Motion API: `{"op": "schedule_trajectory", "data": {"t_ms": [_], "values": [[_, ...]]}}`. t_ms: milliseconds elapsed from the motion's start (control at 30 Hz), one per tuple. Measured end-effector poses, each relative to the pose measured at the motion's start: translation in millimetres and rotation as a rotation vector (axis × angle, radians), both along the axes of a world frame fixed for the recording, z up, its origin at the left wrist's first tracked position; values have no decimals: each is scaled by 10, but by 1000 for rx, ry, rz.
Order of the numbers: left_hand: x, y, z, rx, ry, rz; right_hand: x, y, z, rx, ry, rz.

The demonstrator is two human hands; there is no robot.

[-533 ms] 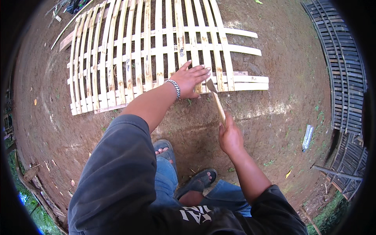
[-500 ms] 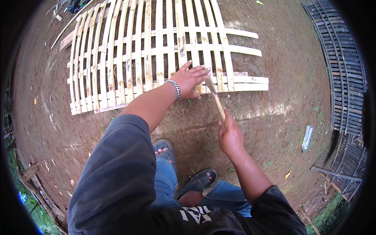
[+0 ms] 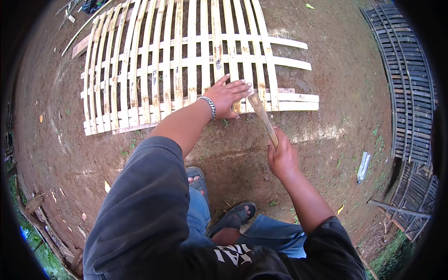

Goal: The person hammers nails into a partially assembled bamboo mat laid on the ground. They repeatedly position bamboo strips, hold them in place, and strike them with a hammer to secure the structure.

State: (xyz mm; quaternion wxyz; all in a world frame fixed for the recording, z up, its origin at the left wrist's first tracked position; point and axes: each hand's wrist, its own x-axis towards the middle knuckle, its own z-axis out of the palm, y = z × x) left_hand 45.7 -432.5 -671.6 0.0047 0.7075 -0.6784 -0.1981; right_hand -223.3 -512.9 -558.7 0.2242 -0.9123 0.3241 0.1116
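Observation:
A lattice panel [image 3: 192, 70] of pale bamboo or wood slats lies on the ground in front of me, its lengthwise slats crossing several crosswise strips. My left hand [image 3: 225, 97] rests on its near edge with fingers stretched out over the slats, a chain bracelet at the wrist. Closed round a wooden stick [image 3: 263, 117] is my right hand [image 3: 283, 156], to the right of the panel's near edge. The stick slants up and left, and its thicker blunt end appears just right of my left fingertips. Whether that end touches a slat, I cannot tell.
Brown bare soil [image 3: 224, 149] surrounds the panel. Dark slatted racks [image 3: 405, 79] stand along the right side. A clear plastic bottle [image 3: 363, 167] lies on the soil near them. My sandalled feet [image 3: 233, 219] are just below my hands. Loose wood [image 3: 35, 204] lies at the far left.
My right hand has shifted slightly right and nearer to me. The stick has turned, showing its blunt end a little apart from my left fingers. My left hand stays nearly in place.

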Motion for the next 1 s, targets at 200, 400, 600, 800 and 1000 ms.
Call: {"op": "schedule_trajectory", "data": {"t_ms": [200, 400, 600, 800, 1000], "values": [[46, -8, -85, -15, -13, 6, 6, -170, -164, 67, 134, -115], [-14, 14, -54, -18, -4, -16, -49, 7, -295, 108, 204, -194], [39, 33, -20, 13, -40, -9, 106, -1, -161, 138, -15, -255], [1, -6, -43, -21, 14, 1, 19, 63, -359, 96, -136, -287], [14, 57, -91, -41, 10, 11, 201, -36, -198, 110, 234, -199]]}}
